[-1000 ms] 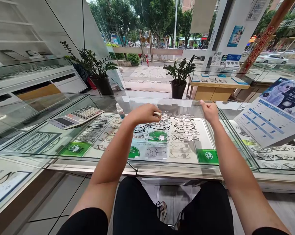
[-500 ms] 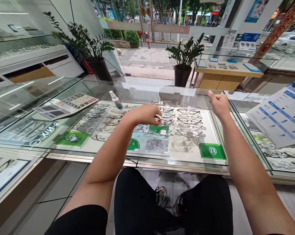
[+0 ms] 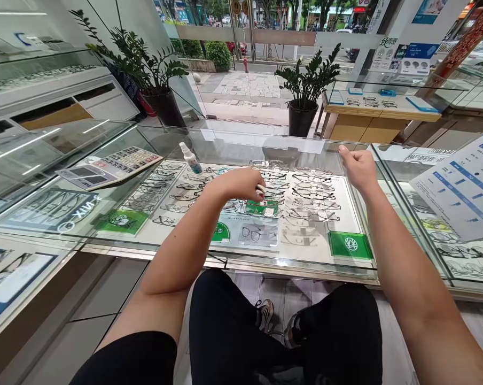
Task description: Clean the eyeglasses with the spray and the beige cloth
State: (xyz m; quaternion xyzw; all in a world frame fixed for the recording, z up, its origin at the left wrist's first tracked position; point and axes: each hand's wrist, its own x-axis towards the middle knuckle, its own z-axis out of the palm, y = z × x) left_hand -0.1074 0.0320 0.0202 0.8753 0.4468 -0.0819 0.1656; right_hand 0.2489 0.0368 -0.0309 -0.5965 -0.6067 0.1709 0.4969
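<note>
My left hand (image 3: 243, 184) is bent at the wrist and closed above the glass display case (image 3: 225, 140). A small off-white thing (image 3: 261, 189) shows between its curled fingers; its kind is not clear. Under this hand, several rows of eyeglasses (image 3: 313, 192) lie inside the case. My right hand (image 3: 358, 164) is curled with the thumb up, over the right part of the case. What its fingers hold, if anything, is hidden. A white spray bottle (image 3: 191, 158) stands on the glass, left of my left hand.
A large-key calculator (image 3: 111, 167) lies at the left on the glass. A printed leaflet (image 3: 461, 187) stands at the right. Green cards (image 3: 350, 245) lie in the case. Potted plants (image 3: 301, 115) stand beyond it, near the glass front. My knees are close to its front edge.
The view has tilted and shifted slightly, so the plants and case sit a little differently. Both hands keep nearly the same pose and place over the case.
</note>
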